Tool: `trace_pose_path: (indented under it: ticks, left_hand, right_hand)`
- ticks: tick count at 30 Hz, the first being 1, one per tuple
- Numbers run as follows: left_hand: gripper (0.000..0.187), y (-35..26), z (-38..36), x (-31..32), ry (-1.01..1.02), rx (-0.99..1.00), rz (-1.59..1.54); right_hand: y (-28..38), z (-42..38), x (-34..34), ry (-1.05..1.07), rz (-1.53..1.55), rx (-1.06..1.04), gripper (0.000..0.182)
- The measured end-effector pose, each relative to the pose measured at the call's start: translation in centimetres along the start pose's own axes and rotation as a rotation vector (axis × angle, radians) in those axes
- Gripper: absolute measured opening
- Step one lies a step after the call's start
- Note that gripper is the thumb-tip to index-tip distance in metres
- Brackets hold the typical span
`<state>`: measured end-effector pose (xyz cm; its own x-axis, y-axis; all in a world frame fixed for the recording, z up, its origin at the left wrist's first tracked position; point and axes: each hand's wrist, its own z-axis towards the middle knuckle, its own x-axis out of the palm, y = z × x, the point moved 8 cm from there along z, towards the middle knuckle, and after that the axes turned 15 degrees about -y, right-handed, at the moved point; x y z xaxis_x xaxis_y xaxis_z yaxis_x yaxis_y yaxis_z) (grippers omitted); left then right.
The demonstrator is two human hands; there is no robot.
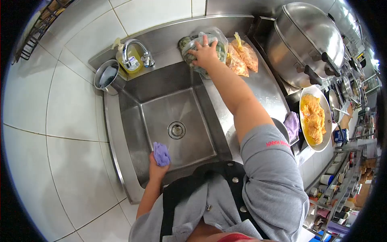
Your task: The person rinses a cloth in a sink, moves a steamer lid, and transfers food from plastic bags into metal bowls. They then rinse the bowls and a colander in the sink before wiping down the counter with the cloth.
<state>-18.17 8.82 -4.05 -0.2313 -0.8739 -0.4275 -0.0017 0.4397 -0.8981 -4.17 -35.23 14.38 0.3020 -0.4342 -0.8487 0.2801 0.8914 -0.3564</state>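
My left hand [158, 169] is closed around a crumpled purple cloth [161, 154], held over the near left part of the steel sink [173, 101]. My right hand [206, 53] reaches to the far side, its fingers spread on top of a clear plastic bag [219, 49] with dark green contents that I cannot name. A ring shows on one finger. Right beside that bag lie tied plastic bags of orange-pink food [246, 56].
A chrome faucet [135, 54], a yellow soap bottle [131, 60] and a metal pot [109, 76] stand at the back left. A big lidded steel pot [304, 44] and a pan of orange food [313, 119] are at right. Another purple cloth [292, 126] lies near the pan.
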Motion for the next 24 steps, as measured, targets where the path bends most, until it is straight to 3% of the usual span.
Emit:
trace_pose_path:
  ticks: [5, 7, 9, 14, 17, 19, 24]
  left_hand:
    - [0.076, -1.2, 0.2, 0.1, 0.027, 0.063, 0.023]
    - [0.076, -2.4, -0.1, -0.3, -0.010, 0.072, 0.202]
    - [0.076, -2.4, 0.1, -0.2, -0.009, 0.092, 0.196]
    - [0.076, -3.0, -0.1, -0.5, -0.040, 0.181, 0.211]
    - [0.077, -1.6, 0.4, 0.1, -0.031, 0.069, 0.057]
    - [0.078, -2.0, 0.3, -0.4, -0.025, 0.086, 0.222]
    - [0.081, -2.7, 0.2, -0.8, -0.015, 0.089, 0.287]
  right_hand:
    - [-2.9, -0.9, -0.2, 0.163, 0.030, 0.133, 0.056]
    - [-3.1, -1.1, 0.1, 0.186, 0.023, 0.137, 0.053]
    - [-2.9, -0.9, 0.9, 0.154, -0.107, 0.104, 0.048]
    - [-1.9, -2.1, 1.1, 0.097, -0.018, 0.081, 0.052]
    - [0.2, -2.7, 0.4, 0.006, -0.015, -0.008, 0.061]
    - [1.4, -3.1, 0.3, -0.026, -0.073, -0.026, 0.061]
    - [3.4, -4.6, -1.3, -0.028, -0.176, -0.055, 0.055]
